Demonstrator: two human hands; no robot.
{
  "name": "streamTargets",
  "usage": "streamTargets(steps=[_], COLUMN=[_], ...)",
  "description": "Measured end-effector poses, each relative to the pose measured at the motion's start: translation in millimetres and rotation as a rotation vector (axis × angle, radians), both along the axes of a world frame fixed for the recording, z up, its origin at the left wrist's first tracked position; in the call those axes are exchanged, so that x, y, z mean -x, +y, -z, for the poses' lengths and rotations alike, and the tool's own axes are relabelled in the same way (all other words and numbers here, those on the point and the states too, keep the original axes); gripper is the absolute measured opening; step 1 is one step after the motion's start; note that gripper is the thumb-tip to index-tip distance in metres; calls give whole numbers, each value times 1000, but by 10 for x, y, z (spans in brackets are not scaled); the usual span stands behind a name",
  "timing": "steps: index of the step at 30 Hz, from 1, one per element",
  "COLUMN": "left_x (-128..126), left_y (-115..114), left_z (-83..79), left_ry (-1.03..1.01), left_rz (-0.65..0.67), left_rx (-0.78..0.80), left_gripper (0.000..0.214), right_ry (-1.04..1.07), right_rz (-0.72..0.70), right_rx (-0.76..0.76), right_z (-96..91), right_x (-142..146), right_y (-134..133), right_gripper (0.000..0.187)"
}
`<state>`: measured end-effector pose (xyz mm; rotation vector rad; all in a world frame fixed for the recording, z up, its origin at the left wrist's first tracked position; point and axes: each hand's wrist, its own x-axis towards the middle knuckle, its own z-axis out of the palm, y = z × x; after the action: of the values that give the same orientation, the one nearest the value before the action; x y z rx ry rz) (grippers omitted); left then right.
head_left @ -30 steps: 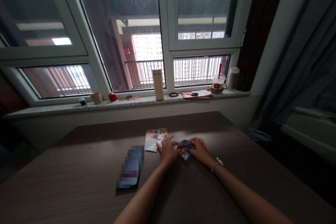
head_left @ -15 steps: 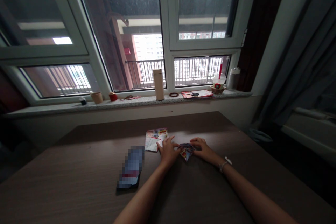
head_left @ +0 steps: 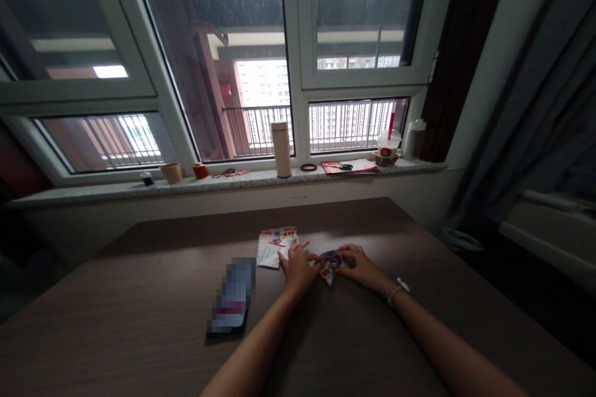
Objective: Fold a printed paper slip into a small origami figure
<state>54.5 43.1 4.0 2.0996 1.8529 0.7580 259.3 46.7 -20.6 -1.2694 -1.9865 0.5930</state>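
Note:
A small folded piece of colourful printed paper (head_left: 329, 265) lies on the dark wood-grain table (head_left: 139, 335), between my hands. My right hand (head_left: 359, 267) curls around its right edge. My left hand (head_left: 298, 268) rests on the table with fingers spread, its fingertips at the paper's left corner and beside a stack of printed leaflets (head_left: 274, 249). A phone (head_left: 231, 301), pixelated and blurred, lies face up to the left of my left forearm.
A stone window sill (head_left: 233, 181) runs beyond the table. It holds a tall beige flask (head_left: 281, 150), a small paper cup (head_left: 171, 173), a red jar (head_left: 200, 170), red papers (head_left: 348, 166), and a plastic drink cup with a red straw (head_left: 388, 144). Barred windows stand behind it.
My right hand has drawn back to the right and now holds only the paper's right edge. The folded paper has turned slightly, and the view has shifted a little.

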Motion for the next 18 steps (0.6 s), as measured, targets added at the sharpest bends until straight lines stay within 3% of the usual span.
streamTargets(steps=[10,18], left_x=[-9,41], left_y=[-21,-67], left_z=[-31,-22], left_ry=[41,140], left_rz=[9,69], left_rx=[26,95], left_gripper=[16,45], right_ry=[-99,-126], right_rz=[71,105], right_rx=[27,35], right_z=[-90,-131], right_x=[93,139], right_y=[-52,-80], right_gripper=[40,35])
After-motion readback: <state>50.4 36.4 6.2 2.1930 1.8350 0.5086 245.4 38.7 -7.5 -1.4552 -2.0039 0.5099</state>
